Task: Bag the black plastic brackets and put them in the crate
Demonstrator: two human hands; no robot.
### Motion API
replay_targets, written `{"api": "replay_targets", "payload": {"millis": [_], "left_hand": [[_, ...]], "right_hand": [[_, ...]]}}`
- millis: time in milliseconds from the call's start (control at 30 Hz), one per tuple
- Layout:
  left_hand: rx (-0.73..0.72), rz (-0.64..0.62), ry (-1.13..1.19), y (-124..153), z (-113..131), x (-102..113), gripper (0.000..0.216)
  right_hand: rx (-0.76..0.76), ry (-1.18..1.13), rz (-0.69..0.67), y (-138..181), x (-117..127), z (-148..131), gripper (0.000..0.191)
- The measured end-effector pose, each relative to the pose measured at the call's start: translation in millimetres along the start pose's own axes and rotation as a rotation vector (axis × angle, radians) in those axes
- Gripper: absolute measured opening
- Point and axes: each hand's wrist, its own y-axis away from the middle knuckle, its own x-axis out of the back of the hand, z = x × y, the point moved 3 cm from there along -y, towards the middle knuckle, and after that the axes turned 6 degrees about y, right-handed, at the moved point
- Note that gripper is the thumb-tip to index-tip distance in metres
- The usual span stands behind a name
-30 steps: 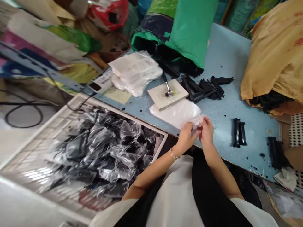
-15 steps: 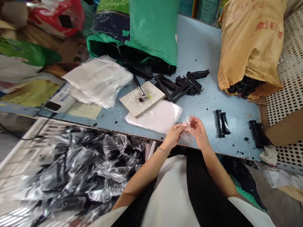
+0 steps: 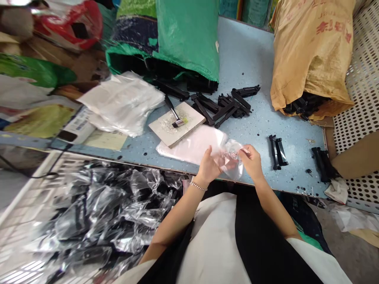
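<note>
A clear plastic bag hangs between my hands at the table's front edge. My right hand pinches its right upper edge. The thumb of my left hand points up, apart from the fingers, which show through the film; whether they are inside or behind the bag, I cannot tell. Just beyond lies a stack of clear bags, partly under a board with a black-handled tool with a metal head on it. To the right rests a pair of black plastic parts.
Black parts lie heaped before a green sack. A tan sack with black parts inside stands at right. More plastic bags sit at left. Below the table, a white crate holds many bagged black pieces.
My hands have moved apart, and the bag is now spread between them. My left hand has gone from a pinch to a raised thumb with fingers extended.
</note>
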Motion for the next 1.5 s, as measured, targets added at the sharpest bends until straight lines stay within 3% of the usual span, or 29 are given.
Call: {"api": "replay_targets", "payload": {"millis": [67,200,333,367,433,500,567,633,733,800,833,933,1000,1100,1200,1300,1433,1500], "left_hand": [[-0.052,-0.013,-0.023,5,-5,-3,0.072],[-0.184,0.172,-0.181,10,-16,4,0.048],[-0.346,0.334,-0.265,8,-13,7,0.050],[-0.364,0.330,-0.282,6,-12,4,0.051],[-0.328,0.260,-0.290,2,-11,-3,0.051],[-0.257,0.180,-0.268,-2,-10,-11,0.052],[-0.250,0.152,-0.268,-6,-8,-13,0.054],[-0.347,0.165,-0.351,-8,-3,-11,0.050],[-0.632,0.168,-0.697,-9,4,-8,0.027],[-0.804,0.098,-1.075,-9,2,-11,0.007],[-0.863,0.045,-1.270,-10,-1,-13,0.010],[-0.930,-0.067,-1.672,-12,-10,-21,0.034],[-0.939,-0.050,-1.782,-15,-13,-26,0.035],[-0.923,0.042,-1.869,-19,-13,-32,0.036],[-0.887,0.096,-1.904,-25,-17,-35,0.042],[-0.849,0.091,-1.906,-36,-27,-40,0.045],[-0.854,0.015,-1.833,-51,-43,-48,0.051],[-0.882,-0.056,-1.769,-52,-50,-52,0.060]], "right_hand": [[0.021,0.030,0.153,-3,3,-1,0.021],[0.024,0.087,0.189,-8,10,2,0.020],[0.236,0.262,0.331,3,20,-12,0.032],[0.287,0.297,0.275,8,19,-17,0.031],[0.320,0.297,0.018,16,12,-22,0.020],[0.244,0.181,-0.148,20,10,-18,0.018],[0.099,-0.021,-0.017,18,20,-6,0.024],[-0.022,-0.178,0.178,17,37,9,0.026],[-0.086,-0.147,0.205,20,55,24,0.027],[-0.086,-0.053,0.190,24,65,26,0.026],[-0.077,-0.006,0.198,25,70,26,0.026],[0.005,0.216,0.235,24,90,22,0.024],[0.020,0.408,0.294,20,107,24,0.024],[-0.115,0.483,0.411,15,136,37,0.049],[-0.228,0.330,0.400,25,152,44,0.056],[-0.274,0.099,0.299,57,148,33,0.056],[-0.581,-0.639,-0.131,106,107,16,0.060],[-0.717,-0.850,-0.284,115,87,14,0.057]]}}
